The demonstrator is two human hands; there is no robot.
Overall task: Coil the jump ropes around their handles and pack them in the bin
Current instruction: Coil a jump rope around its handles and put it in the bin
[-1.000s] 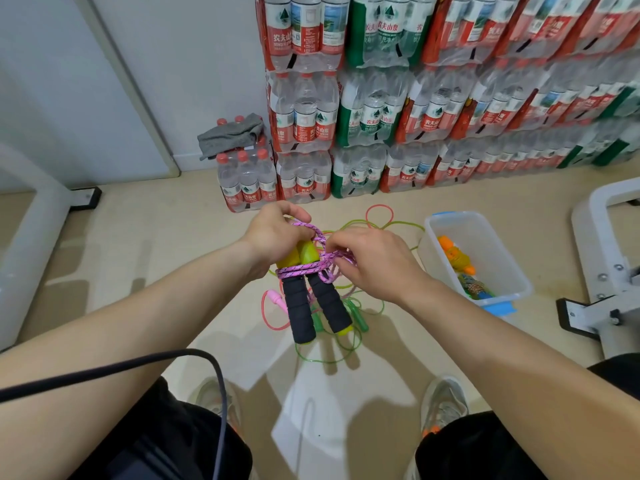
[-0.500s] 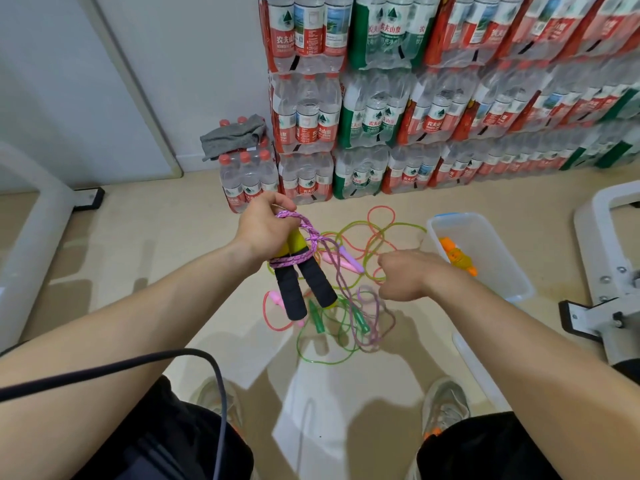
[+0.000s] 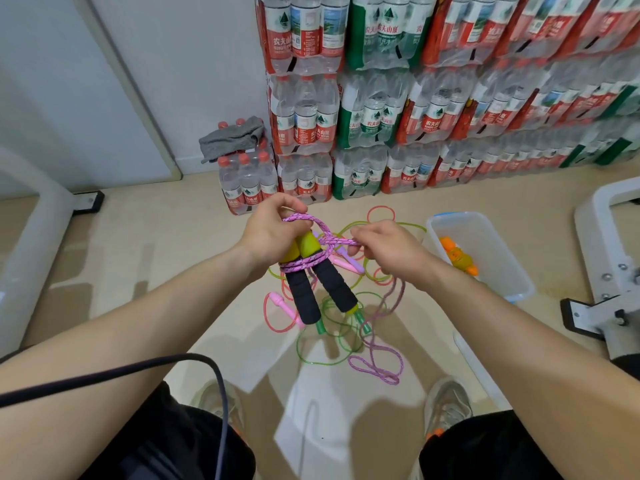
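Note:
My left hand (image 3: 270, 233) grips the yellow tops of two black foam jump rope handles (image 3: 320, 289), which hang down and splay apart. Purple braided rope (image 3: 308, 263) is wound around them in a few turns. My right hand (image 3: 384, 249) pinches that rope just right of the handles and holds it taut; the slack trails down to a loop on the floor (image 3: 381, 362). On the floor below lie a pink rope with pink handles (image 3: 282, 306) and a green rope (image 3: 332, 341), tangled together. The clear plastic bin (image 3: 512, 271) stands to the right with an orange-handled rope (image 3: 459, 259) inside.
Stacked packs of bottled water (image 3: 381, 116) line the back wall, a grey cloth (image 3: 232, 136) on a low pack. White metal frames stand at the left (image 3: 31, 237) and right (image 3: 609, 271). A black cable (image 3: 138, 372) crosses my left arm. My shoes (image 3: 446, 407) are below.
My right hand swung out to the right with the purple rope, then came back up beside the handles. More slack now lies on the floor.

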